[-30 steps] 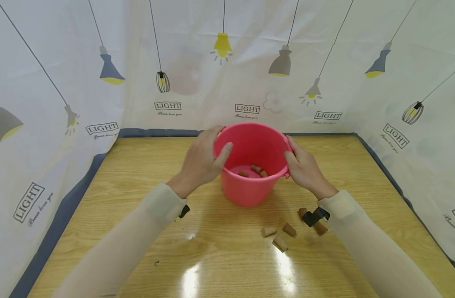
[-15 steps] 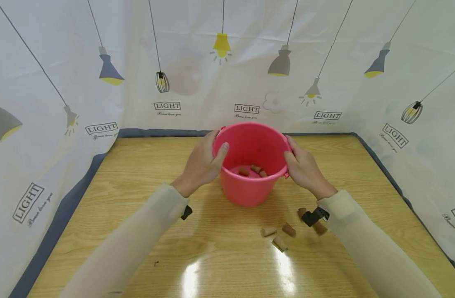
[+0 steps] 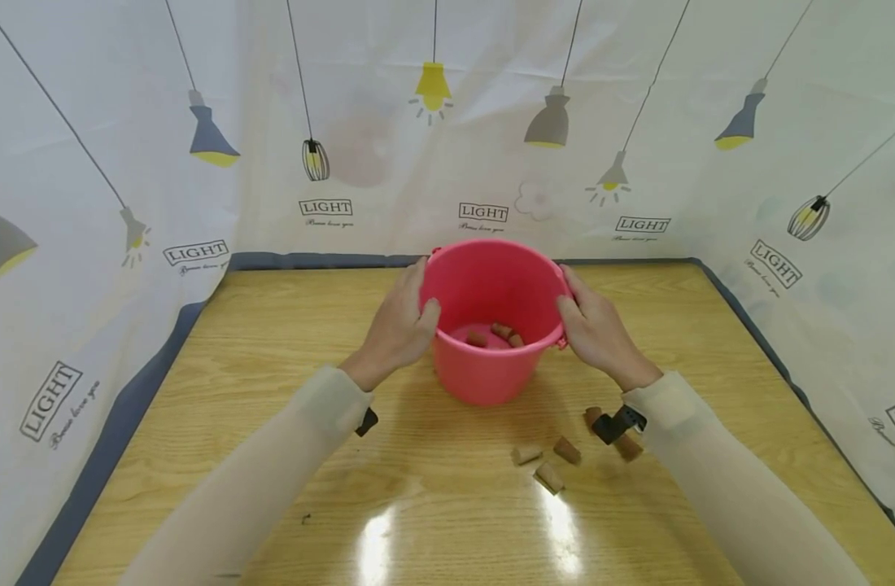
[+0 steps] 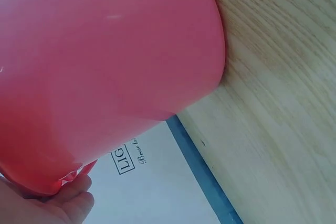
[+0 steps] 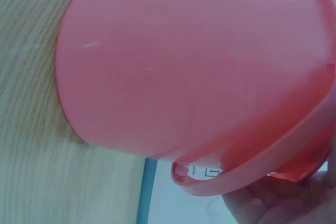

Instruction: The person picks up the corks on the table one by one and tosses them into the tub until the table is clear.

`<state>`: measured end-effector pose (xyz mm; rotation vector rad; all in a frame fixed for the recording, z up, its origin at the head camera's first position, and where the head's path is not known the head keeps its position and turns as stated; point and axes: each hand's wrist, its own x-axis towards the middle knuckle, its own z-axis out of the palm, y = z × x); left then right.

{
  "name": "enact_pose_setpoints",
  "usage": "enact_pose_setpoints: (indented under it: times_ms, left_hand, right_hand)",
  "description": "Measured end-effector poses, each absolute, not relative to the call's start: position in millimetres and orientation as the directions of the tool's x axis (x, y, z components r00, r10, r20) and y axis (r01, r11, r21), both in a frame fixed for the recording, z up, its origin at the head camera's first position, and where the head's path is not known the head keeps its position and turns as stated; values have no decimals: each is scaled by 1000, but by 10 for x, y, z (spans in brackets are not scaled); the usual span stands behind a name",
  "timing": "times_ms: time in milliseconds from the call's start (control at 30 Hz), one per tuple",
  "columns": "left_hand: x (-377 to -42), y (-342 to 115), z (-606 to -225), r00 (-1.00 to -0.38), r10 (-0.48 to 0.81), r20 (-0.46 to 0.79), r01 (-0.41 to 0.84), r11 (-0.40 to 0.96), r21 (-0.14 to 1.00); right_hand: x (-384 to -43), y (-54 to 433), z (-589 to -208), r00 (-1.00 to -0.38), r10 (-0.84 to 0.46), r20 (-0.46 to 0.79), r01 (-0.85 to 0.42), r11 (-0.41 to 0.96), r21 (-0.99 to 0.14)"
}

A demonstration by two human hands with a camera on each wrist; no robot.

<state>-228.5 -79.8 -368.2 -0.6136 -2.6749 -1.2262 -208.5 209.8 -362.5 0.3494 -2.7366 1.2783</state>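
A pink plastic bucket (image 3: 484,378) stands on the wooden table in the head view, its mouth tipped slightly toward me. My left hand (image 3: 398,325) grips the rim on the left, thumb at the near edge and fingers round the outside. On the opposite side my right hand (image 3: 600,330) holds the rim, its thumb on top. Several brown corks, one of them a cork (image 3: 477,338) at the left, lie on the bucket's floor. The right wrist view shows the bucket's pink handle (image 5: 294,145) hanging along the outside, near the right fingers (image 5: 252,203).
Several more corks lie on the table (image 3: 272,325) before the bucket, including a cork (image 3: 567,450) near the right forearm. The right wrist strap (image 3: 619,425) partly covers others. A white curtain (image 3: 389,228) with printed lamps encloses the back and sides.
My left hand has shifted slightly down the rim, and its thumb has drawn back from over the mouth. The left cork inside shows more fully. The right hand stays in place.
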Motion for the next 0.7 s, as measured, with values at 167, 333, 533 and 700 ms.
enact_pose_setpoints:
  times_ms: [167,333,533,700]
  left_hand:
    - [-2278,-796,-3681,-912,307,271,406,596,693]
    - [-2271,-788,-3689,-918,301,257,392,600,698]
    - [-2269,-786,-3695,-923,294,247,380,609,696]
    - [-2265,-787,-3682,-926,295,236,372,611,699]
  right_hand:
    - [-2088,2093,-3625,-971,-159,178,-239,620,-748]
    - [-2092,2094,-3632,-969,-167,182,-247,613,-750]
    - [-2097,2094,-3640,-967,-165,192,-253,603,-757]
    - [-2089,2108,-3621,-974,-153,165,-224,595,-772]
